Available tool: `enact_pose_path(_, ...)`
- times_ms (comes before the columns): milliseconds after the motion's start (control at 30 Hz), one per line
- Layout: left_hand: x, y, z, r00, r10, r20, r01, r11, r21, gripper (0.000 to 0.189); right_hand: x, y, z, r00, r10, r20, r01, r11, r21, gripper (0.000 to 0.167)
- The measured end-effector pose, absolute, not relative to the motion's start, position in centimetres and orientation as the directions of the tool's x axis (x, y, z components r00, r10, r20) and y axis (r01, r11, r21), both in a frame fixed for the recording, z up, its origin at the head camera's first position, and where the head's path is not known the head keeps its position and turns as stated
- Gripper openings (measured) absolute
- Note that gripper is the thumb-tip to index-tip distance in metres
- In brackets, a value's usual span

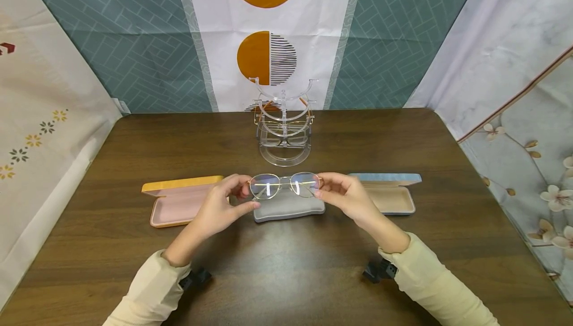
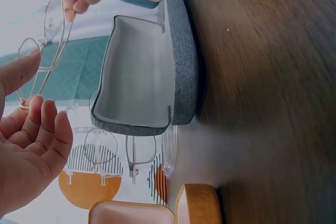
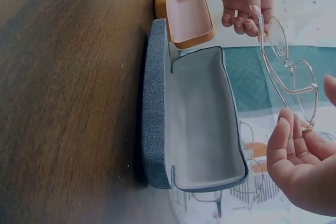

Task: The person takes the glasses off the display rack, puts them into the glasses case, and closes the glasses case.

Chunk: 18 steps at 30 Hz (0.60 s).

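A pair of thin gold-rimmed glasses (image 1: 279, 182) is held up between my two hands, lenses toward the head view and slim temples showing behind them. My left hand (image 1: 224, 206) pinches the left end of the frame, its thumb below. The right end is gripped by my right hand (image 1: 351, 197), with the thumb near the lens edge. Beneath the glasses lies an open glasses case (image 1: 291, 209). Its grey lining (image 3: 205, 119) and dark blue-grey fabric shell (image 2: 184, 56) show in the wrist views. The glasses overlap its back part in the head view.
An open yellow case (image 1: 179, 204) with pink lining lies to the left, partly behind my left hand. On the right is an open blue case (image 1: 389, 194) with beige lining. Behind stands a clear display rack (image 1: 285, 154) bearing several glasses. Black cameras sit at both wrists.
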<state>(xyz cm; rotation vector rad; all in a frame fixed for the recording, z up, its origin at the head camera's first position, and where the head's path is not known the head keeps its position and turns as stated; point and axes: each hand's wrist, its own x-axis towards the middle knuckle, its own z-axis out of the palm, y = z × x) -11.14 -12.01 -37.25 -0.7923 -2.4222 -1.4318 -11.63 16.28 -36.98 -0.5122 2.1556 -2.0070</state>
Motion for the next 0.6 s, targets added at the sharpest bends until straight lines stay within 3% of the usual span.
enact_pose_path(233,-11.3,-13.1,-38.0,-0.835,0.334,0.437,0.544,0.383,0.747,0.039,-11.6,15.7,-37.1,-0.901,-0.401,0.163,-0.204,0.061,-0.977,0.041)
enact_pose_path(600,-10.6,-14.7,-38.1,-0.855,0.336,0.395,0.514,0.455,0.727,0.039,-11.5,14.0,-37.4,-0.886,-0.416,0.203,-0.286,0.145,-0.947,0.037)
